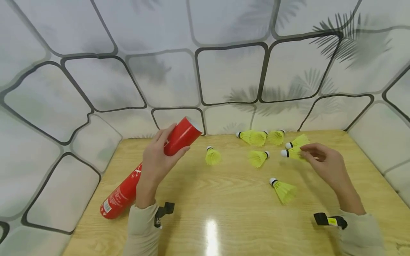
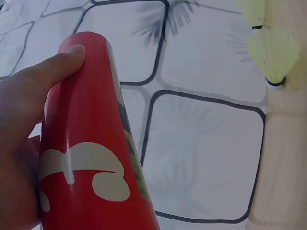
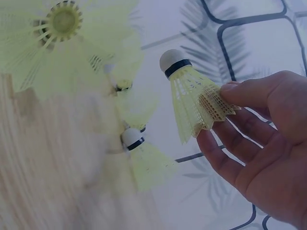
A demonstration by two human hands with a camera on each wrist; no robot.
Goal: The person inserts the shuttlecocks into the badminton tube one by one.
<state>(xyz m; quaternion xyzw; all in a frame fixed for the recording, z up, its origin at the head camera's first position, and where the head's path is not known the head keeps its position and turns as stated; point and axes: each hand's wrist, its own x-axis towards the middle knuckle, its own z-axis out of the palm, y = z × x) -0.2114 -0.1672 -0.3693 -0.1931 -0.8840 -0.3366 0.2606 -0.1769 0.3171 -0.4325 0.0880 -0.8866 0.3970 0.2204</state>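
Note:
My left hand (image 1: 157,156) grips a long red shuttlecock tube (image 1: 123,193) near its upper end. The tube tilts up to the right, with its pale end turned to the right and its bottom at the lower left. White lettering shows on the tube in the left wrist view, where the thumb (image 2: 76,50) lies along its side. At the right, my right hand (image 1: 330,163) pinches a yellow shuttlecock (image 3: 192,96) by the edge of its skirt, between thumb and fingers. Its white cork points left in the head view. Another shuttlecock (image 1: 298,141) shows right behind it.
Several yellow shuttlecocks lie on the wooden table (image 1: 224,192): a group (image 1: 256,138) along the back edge, one (image 1: 213,156) right of the tube, one (image 1: 257,159) mid-table and one (image 1: 285,191) nearer the front. A patterned cloth wall (image 1: 230,74) rises behind and at the sides.

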